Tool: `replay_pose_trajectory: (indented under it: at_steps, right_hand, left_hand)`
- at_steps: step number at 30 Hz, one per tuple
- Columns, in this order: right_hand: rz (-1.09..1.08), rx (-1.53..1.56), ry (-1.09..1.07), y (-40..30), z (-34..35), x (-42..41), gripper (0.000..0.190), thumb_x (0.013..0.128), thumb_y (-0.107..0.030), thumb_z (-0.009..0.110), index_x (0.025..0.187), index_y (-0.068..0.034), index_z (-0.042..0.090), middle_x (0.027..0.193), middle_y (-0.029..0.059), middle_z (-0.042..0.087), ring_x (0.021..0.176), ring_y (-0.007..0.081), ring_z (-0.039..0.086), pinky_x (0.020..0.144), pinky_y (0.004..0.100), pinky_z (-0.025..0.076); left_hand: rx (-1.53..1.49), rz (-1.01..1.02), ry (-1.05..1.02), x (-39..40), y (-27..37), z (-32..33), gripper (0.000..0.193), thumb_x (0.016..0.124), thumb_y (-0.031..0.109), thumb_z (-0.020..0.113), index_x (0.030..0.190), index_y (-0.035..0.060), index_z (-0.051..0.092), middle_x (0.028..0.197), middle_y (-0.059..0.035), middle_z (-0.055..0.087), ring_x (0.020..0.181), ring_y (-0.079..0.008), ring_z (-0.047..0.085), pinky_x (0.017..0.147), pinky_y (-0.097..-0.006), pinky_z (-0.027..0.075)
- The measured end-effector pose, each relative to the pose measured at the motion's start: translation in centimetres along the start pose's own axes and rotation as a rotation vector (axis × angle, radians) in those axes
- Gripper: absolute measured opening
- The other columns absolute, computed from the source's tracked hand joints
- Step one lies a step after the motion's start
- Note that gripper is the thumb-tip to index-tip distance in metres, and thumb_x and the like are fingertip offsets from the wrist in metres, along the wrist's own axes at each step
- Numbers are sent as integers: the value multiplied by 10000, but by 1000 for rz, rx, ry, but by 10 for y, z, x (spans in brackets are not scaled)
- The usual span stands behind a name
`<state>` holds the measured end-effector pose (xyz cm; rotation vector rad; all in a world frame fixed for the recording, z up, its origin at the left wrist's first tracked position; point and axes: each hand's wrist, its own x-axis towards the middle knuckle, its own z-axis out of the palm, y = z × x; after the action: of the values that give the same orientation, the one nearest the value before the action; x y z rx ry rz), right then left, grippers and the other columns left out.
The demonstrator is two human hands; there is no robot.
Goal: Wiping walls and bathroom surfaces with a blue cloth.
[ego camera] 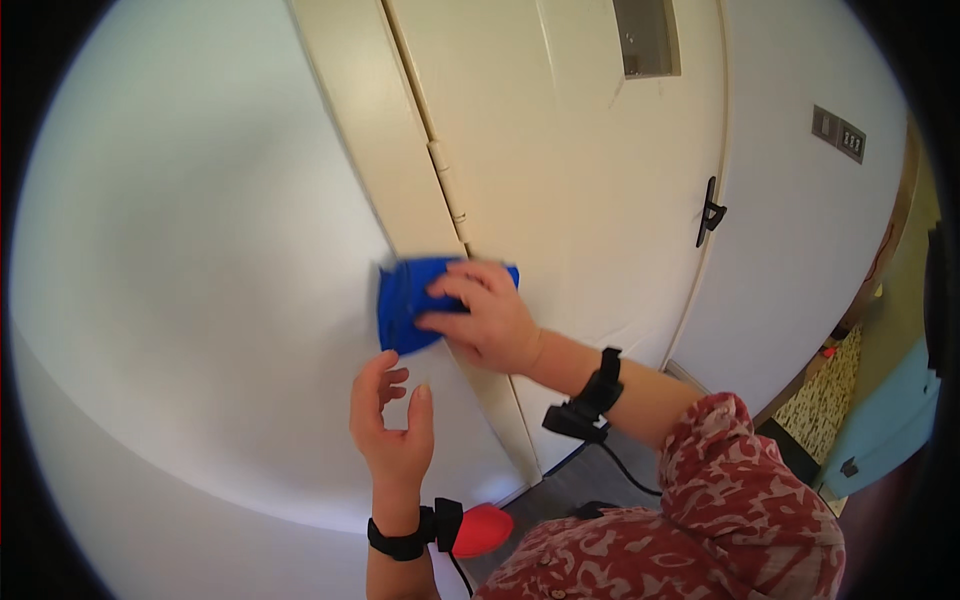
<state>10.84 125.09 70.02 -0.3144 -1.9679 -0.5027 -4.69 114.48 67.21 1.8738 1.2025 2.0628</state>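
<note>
My right hand (491,319) presses a blue cloth (420,289) flat against the cream door frame (360,135), with its fingers spread on top. The cloth spans the frame, reaching onto the white wall (225,247) on one side and towards the door (570,187) on the other. Just below the cloth's lower corner is my left hand (394,416), empty, its fingers curved and apart. Whether its fingertip touches the cloth I cannot tell. A metal hinge (448,187), painted cream, sits above the cloth.
The closed door has a black lever handle (710,212) and a small window (649,37). A switch panel (838,133) is on the wall at right. Near my feet a red object (482,529) rests on the grey floor (626,472). Black cables (630,471) hang from my wrist straps.
</note>
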Motion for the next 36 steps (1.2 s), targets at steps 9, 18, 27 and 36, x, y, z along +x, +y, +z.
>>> replay_pose_trajectory:
  at_steps: [9,18,27,36]
  right_hand:
    - [95,238,-393,0,11,-143,303,612,22,616,853,-154,666,1021,39,571,1026,282,506,858,395,423]
    - [26,-48,104,-6,-40,2,394,611,-45,685,985,-163,654,1140,100,543,1098,335,482,921,457,392]
    - [-172,-330,261,-5,-50,38,349,685,-124,612,1026,-191,654,1239,99,525,1146,359,462,929,530,357]
    - [-73,-610,505,110,-133,46,435,837,-161,545,1257,-60,501,1333,221,425,1214,413,394,1039,462,295]
  left_hand:
    - [14,-77,4,-19,-24,-3,359,757,-5,622,1110,17,555,1044,-102,594,839,-191,602,697,-284,475]
    - [82,117,48,-54,-13,8,376,740,6,642,1106,11,559,1031,-123,599,820,-202,592,699,-299,474]
    - [385,409,219,-33,-11,0,390,744,72,656,1116,10,555,1129,-189,556,993,-342,543,815,-410,460]
    - [822,555,607,-6,-102,-16,367,888,244,538,1167,6,523,1375,-265,355,1278,-449,311,996,-537,307]
